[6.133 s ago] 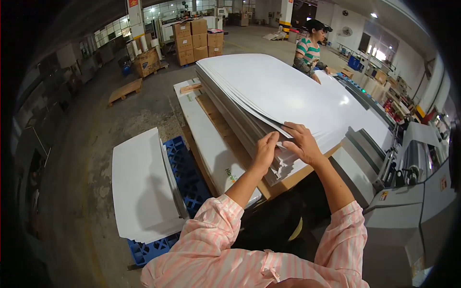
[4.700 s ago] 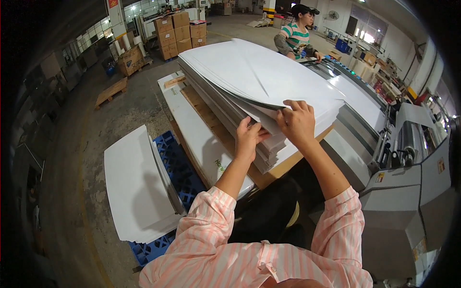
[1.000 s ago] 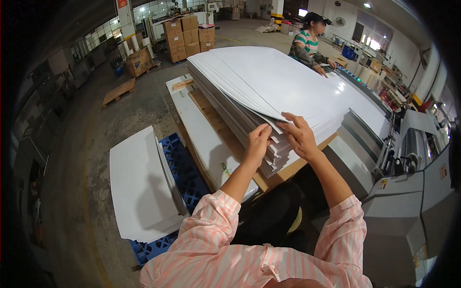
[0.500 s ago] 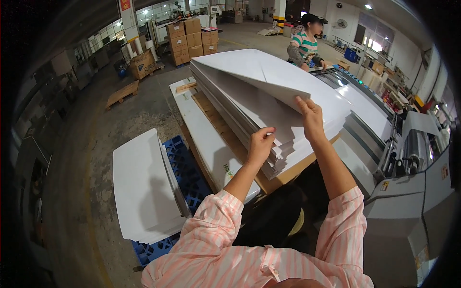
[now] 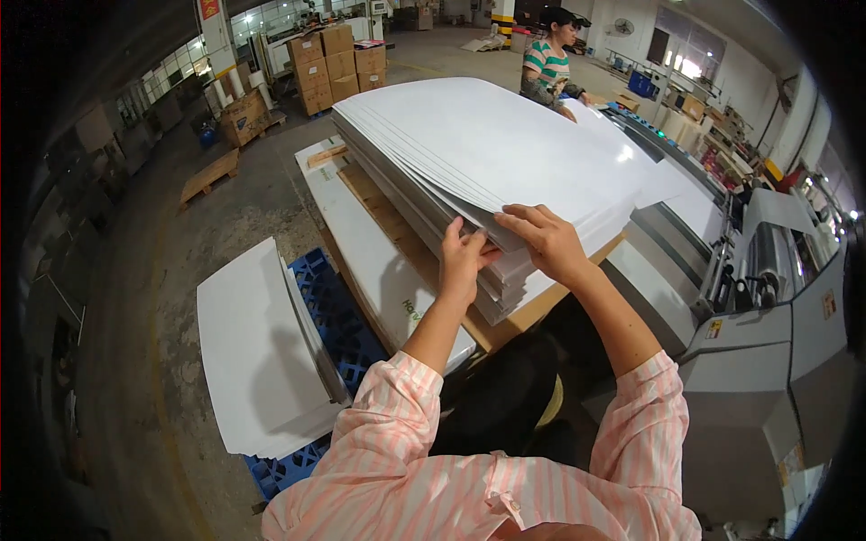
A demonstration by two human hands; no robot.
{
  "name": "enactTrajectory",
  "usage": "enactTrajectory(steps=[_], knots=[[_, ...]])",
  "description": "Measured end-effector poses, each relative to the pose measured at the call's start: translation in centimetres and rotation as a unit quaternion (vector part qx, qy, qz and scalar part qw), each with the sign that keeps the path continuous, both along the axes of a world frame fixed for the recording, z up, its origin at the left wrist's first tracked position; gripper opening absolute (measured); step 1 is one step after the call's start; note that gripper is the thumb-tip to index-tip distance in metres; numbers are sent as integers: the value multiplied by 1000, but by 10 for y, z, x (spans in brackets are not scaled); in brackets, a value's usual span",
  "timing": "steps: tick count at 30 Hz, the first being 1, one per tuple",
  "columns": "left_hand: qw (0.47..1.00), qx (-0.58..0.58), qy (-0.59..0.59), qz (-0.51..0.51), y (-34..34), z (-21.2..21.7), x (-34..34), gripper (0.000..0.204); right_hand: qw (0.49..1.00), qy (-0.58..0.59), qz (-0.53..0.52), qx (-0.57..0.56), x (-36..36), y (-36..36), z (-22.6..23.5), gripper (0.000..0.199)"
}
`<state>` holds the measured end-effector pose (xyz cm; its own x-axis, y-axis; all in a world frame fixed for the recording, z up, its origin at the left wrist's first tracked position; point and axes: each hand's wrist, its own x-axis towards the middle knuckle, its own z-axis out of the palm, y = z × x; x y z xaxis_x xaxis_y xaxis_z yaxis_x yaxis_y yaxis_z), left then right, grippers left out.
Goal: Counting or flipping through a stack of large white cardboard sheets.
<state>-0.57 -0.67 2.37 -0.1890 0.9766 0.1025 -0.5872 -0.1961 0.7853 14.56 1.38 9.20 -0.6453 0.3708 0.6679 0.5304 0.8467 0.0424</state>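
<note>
Filling 12 o'clock, straight ahead of you: tall stack of white sheets [image 5: 514, 135], edges fanned along left side. At your 2 o'clock: grey machine [image 5: 735, 361]. At your 10 o'clock: lower white stack [image 5: 257, 347], on blue pallet [image 5: 327, 302]. Your right hand [image 5: 554, 245], just past 12: fingers loosely bent, tips touching tall stack's near corner; cannot tell whether pinching. Your left hand [image 5: 460, 266], at 12: fingers curled, partly spread, tips at stack's edge; cannot tell whether gripping.

Open air lay above the white paper stack [image 5: 487, 135]. The grey roller machine [image 5: 735, 388] blocked its right side.
</note>
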Motion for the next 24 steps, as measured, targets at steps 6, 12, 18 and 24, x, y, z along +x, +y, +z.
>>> enactTrajectory(steps=[6,12,18,24], knots=[[1000,-15,7,6,3,5,1,66,999,-36,-25,-7,9,0,-5,44],[995,-24,85,46,0,14,5,66,997,30,-47,44,-2,2,-13,20],[994,-23,97,39,1,7,6,61,711,499,53,-492,-10,30,25,33],[1000,12,16,4,0,0,2,55,972,201,31,-117,-5,16,-4,15]])
